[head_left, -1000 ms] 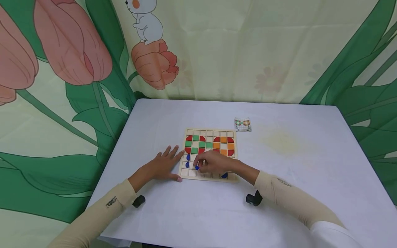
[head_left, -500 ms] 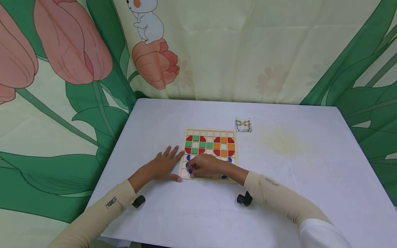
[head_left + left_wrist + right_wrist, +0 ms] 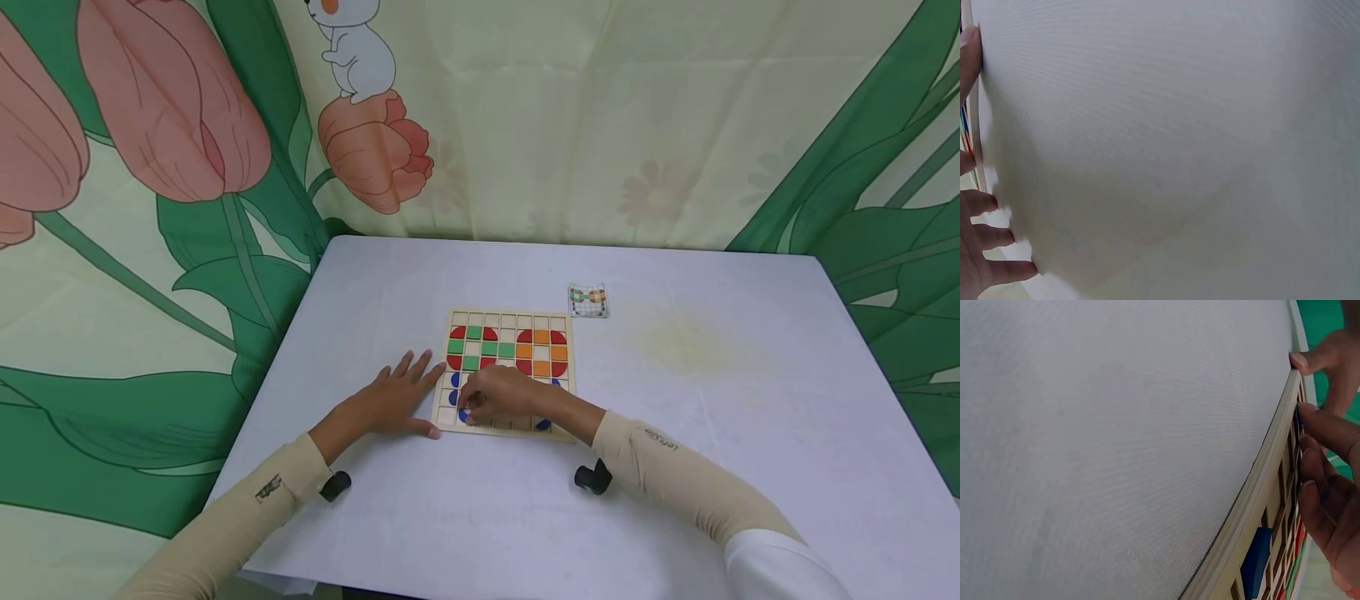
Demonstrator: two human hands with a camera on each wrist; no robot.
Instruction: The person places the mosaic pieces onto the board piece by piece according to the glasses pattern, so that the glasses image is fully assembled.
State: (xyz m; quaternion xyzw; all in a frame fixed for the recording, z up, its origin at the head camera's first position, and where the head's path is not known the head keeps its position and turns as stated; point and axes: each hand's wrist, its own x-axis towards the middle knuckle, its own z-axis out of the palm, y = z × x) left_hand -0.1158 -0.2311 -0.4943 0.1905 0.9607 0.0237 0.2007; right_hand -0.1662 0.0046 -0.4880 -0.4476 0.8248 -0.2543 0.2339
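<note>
A wooden grid board (image 3: 507,321) lies on the table with red, green, orange and blue tiles in its cells. Spread flat, my left hand (image 3: 397,402) rests against the board's left edge, thumb near the lower corner. My right hand (image 3: 498,393) reaches over the lower left of the board, thumb and finger on a small rounded blue tile (image 3: 464,416) in the bottom row. The right wrist view shows the thumb against that tile's edge; another blue tile (image 3: 1255,564) sits closer to the camera. The right hand hides several middle cells.
A small printed pattern card (image 3: 588,301) lies beyond the board's upper right corner. White cloth covers the table (image 3: 720,433), and a patterned curtain (image 3: 540,125) hangs behind it.
My right hand has moved left and slightly down across the board with the blue tile, which now lies flat in the bottom row. The left hand has stayed in place.
</note>
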